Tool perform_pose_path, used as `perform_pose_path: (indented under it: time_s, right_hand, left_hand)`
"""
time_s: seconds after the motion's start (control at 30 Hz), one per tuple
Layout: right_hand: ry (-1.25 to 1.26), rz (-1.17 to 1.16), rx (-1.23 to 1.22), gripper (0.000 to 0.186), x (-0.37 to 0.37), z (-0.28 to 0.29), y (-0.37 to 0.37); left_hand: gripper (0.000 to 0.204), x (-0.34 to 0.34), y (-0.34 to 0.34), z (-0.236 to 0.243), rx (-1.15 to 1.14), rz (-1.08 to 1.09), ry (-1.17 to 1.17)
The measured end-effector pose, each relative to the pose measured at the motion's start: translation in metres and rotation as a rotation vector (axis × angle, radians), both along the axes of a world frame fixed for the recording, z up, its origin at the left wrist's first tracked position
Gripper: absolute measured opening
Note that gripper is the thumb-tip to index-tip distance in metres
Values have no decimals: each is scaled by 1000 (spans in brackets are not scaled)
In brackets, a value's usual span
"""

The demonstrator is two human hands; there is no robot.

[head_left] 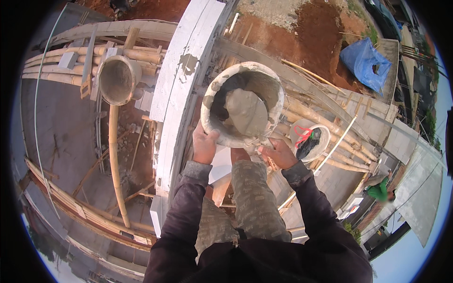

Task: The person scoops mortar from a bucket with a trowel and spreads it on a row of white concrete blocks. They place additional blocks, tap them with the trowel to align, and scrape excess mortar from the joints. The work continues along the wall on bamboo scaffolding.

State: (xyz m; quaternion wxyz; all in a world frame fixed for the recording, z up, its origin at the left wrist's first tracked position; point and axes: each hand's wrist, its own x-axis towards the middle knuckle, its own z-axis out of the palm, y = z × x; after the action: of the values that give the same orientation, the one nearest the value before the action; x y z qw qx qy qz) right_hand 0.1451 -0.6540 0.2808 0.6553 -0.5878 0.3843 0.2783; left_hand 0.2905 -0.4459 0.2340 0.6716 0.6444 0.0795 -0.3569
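A round, mortar-crusted bucket (206, 107) is in front of me, beside the white block wall (191, 61). My left hand (205, 145) is closed on its near left rim, with the thumb on the edge. At the near right rim, my right hand (282, 154) is wrapped round the handle of a trowel (262, 141). Its blade reaches into the bucket and lies under a thick heap of wet grey mortar (245, 111). The mortar hides most of the blade. More grey mortar coats the bucket's inner wall.
A second mortar bucket (119, 80) stands on bamboo poles (61, 63) left of the wall. Right of me, a white bucket (322, 147) holds red and dark things, near more bamboo. Far right are a blue tarp (365, 61) and a person in green (379, 191). Ground lies well below.
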Motion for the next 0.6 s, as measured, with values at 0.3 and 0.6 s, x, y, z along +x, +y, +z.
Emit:
perform_pose_path:
  time_s: [0.3, 0.6]
  right_hand:
    - [-62, 263, -600, 45, 12, -25, -15]
    - [-185, 144, -536, 41, 61, -36, -37]
  left_hand:
    - [51, 10, -32, -50, 73, -46, 33]
    - [53, 2, -47, -126, 103, 158, 64]
